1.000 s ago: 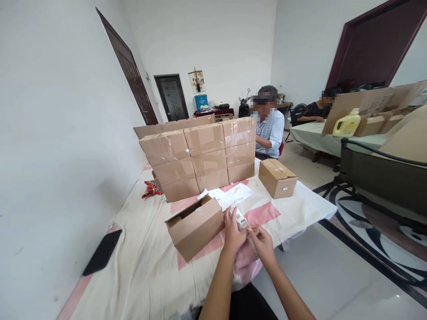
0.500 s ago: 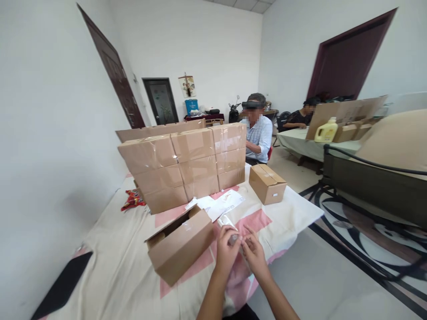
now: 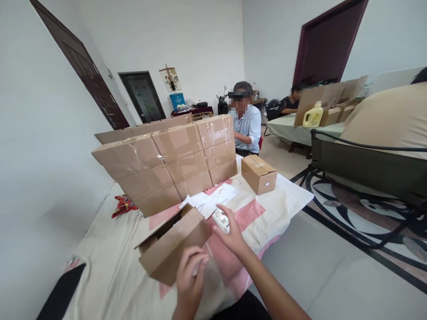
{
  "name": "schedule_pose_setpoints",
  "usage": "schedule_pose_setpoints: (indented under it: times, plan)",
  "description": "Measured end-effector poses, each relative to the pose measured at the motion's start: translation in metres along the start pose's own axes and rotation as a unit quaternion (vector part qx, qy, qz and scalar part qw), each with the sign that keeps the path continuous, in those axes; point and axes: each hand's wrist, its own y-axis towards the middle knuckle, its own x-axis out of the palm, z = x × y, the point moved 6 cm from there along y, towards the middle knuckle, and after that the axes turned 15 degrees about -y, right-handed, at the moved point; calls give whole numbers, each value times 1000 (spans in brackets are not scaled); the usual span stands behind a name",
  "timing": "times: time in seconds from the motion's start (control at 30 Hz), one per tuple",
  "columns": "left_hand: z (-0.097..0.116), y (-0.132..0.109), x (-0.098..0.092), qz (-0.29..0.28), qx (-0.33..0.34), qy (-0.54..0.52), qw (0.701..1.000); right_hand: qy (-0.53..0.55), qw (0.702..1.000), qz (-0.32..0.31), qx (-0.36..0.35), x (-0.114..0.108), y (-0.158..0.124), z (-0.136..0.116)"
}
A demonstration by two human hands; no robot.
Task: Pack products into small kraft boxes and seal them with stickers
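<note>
**White object [image 3: 220, 221] held in R hand [image 3: 232, 235], open carton [image 3: 173, 251] alongside**

Nearest, L hand [image 3: 191, 273] is seen raised just in front of the carton, fingers curled in to the thumb; a small pale bit seems to be pinched there, but what it is, or if anything is held, can't be told. At far L of the bench [image 3: 106, 258], a black flat item [image 3: 63, 291] is cut off by the frame.

Slightly farther, the white obj. is spanned by R hand, thumb on one side, fingers on the other, just R of the carton and above the pink-patched cloth. Prob. light, stiff & a bit slippery, so best taken by its two long sides w/ modest pressure. The carton is judged light, w/ walls that could be dented if squeezed mid-panel; it'd be better held low, near corners, loose flap avoided.

Beyond, white papers [image 3: 218, 195] are spread flat; thin, easily creased or dragged. A red pkt [image 3: 124, 205] is seen L, a closed carton [image 3: 259, 174] R. Behind the papers, a taped carton stack [image 3: 180, 162] is stood; prob. heavy as one block. Farther back, a co-worker [image 3: 247, 124] is seated.
</note>
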Motion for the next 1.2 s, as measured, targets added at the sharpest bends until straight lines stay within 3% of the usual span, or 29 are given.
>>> schedule_pose_setpoints:
  times: [0.13, 0.23, 0.3, 0.4, 0.5, 0.57, 0.67, 0.73, 0.8, 0.93, 1.2]
  plan:
    - [-17, 20, -77, -19, -65, 122, 990, -19, 987, -118, -104, 50, 51, -44]
    - [-37, 26, -123, -17, -123, 155, 980, -37, 972, -201, -120, 83, 57, -56]
    - [-44, 27, -143, -8, -151, 164, 975, -43, 971, -205, -112, 91, 50, -59]
    - [-43, 31, -158, 15, -173, 173, 969, -104, 972, -170, -127, 91, 41, -63]
    - [-42, 44, -164, 53, -206, 163, 964, -171, 962, -167, -130, 92, 40, -62]
    - [-50, 55, -161, 51, -271, 111, 955, -173, 959, -193, -112, 96, 42, -58]
    - [-68, 67, -141, -39, -414, -9, 909, -154, 961, -215, -82, 98, 43, -53]
    - [-75, 75, -126, -98, -468, -52, 877, -150, 962, -216, -77, 96, 42, -54]
    - [-81, 83, -115, -125, -475, -58, 869, -144, 962, -217, -78, 95, 42, -57]
    - [-93, 88, -102, -127, -456, -32, 880, -127, 966, -220, -46, 95, 43, -60]
    - [-96, 88, -104, -146, -407, 55, 900, -120, 967, -218, -50, 95, 43, -58]
